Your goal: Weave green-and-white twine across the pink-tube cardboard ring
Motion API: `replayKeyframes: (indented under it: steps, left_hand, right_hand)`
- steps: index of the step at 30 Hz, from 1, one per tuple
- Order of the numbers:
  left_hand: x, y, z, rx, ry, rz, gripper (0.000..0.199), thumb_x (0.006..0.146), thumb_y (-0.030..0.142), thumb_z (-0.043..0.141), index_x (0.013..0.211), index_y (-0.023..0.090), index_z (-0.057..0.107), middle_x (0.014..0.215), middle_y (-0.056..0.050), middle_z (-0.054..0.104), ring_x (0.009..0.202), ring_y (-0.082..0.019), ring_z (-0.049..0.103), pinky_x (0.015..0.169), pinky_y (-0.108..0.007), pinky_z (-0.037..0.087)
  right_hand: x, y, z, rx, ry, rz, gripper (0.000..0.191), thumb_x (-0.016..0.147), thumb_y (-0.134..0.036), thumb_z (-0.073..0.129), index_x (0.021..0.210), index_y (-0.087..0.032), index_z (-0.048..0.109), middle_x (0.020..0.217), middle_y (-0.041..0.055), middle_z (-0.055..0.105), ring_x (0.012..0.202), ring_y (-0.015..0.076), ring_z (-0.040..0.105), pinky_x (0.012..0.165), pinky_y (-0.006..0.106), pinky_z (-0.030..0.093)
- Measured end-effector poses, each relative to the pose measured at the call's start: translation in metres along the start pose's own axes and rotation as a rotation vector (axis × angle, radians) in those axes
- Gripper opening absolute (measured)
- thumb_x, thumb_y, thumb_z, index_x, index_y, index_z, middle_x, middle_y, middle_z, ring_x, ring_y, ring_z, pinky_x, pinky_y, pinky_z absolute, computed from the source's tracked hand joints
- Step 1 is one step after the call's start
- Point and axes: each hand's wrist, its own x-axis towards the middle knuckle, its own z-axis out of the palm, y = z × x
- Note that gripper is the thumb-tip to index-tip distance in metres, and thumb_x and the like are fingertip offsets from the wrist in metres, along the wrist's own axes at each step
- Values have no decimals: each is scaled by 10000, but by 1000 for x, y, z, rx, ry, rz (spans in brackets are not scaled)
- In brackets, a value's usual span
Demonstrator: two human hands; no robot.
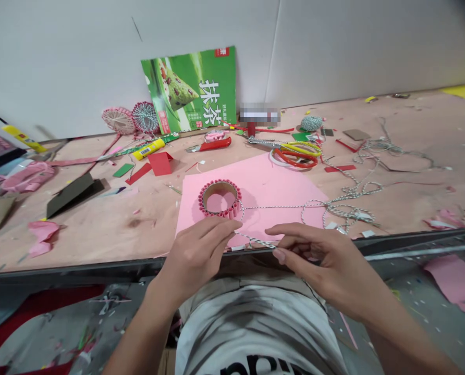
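Observation:
A ring edged with small rolled pink paper tubes [220, 200] lies on a pink paper sheet [279, 182] at the table's front. Just in front of the ring, my left hand [205, 247] is closed with its fingertips pinching a black-and-white cord [256, 240]. The cord stretches across to my right hand [314, 255], whose thumb and bent fingers hold it, the index finger reaching out. Another length of cord leads from the ring's right side to a loose tangle [345, 208].
Behind the sheet lie scissors with red and yellow handles [297, 154], a red utility knife [209, 145] and a yellow glue stick [148, 149]. A green printed card [191, 89] leans on the wall. Paper scraps surround them. The table's edge [99, 264] runs close before me.

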Motion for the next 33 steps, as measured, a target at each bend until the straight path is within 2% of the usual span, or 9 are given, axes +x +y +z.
replayKeyframes:
  steps: [10, 13, 18, 22, 29, 33]
  left_hand:
    - [2, 2, 3, -10, 98, -57, 247, 932, -15, 616, 1069, 169, 707, 1000, -77, 780, 949, -161, 747, 882, -257, 603]
    - [2, 5, 6, -30, 89, -34, 227, 924, -10, 638, 1069, 145, 721, 989, -92, 766, 922, -160, 736, 836, -246, 597]
    - [7, 10, 12, -62, 80, 3, 208, 925, -4, 638, 1059, 129, 726, 983, -109, 751, 906, -169, 724, 804, -252, 589]
    - [10, 13, 13, -110, 117, 4, 191, 916, -24, 632, 1002, 132, 700, 950, -91, 758, 902, -156, 730, 837, -237, 582]
    - [9, 13, 12, -213, 159, -35, 230, 882, -69, 643, 952, 146, 681, 916, -77, 768, 877, -151, 741, 824, -241, 591]
    - [9, 14, 11, -221, 167, 8, 261, 888, -76, 616, 974, 157, 695, 918, -76, 780, 876, -158, 749, 812, -252, 612]
  right_hand:
    - [-4, 2, 1, 64, -38, 53, 238, 933, -326, 678, 1121, -203, 757, 759, 12, 709, 628, 96, 588, 536, 181, 456]
    - [-2, 0, 3, 124, -33, 63, 254, 941, -362, 685, 1131, -203, 740, 754, 9, 700, 596, 90, 556, 499, 184, 418]
    - [10, -4, 13, 124, -77, 55, 264, 939, -330, 676, 1150, -182, 732, 766, 20, 697, 634, 101, 569, 547, 200, 444]
    - [18, -4, 23, 189, -87, 84, 298, 941, -366, 677, 1147, -160, 738, 717, 10, 652, 585, 90, 507, 509, 204, 412]
    - [25, -7, 21, 414, -163, 225, 457, 818, -506, 820, 1051, -122, 739, 627, 5, 649, 466, 66, 466, 430, 192, 356]
    - [29, -7, 19, 511, -168, 290, 468, 720, -469, 904, 984, -114, 753, 591, 8, 655, 419, 59, 471, 395, 175, 317]
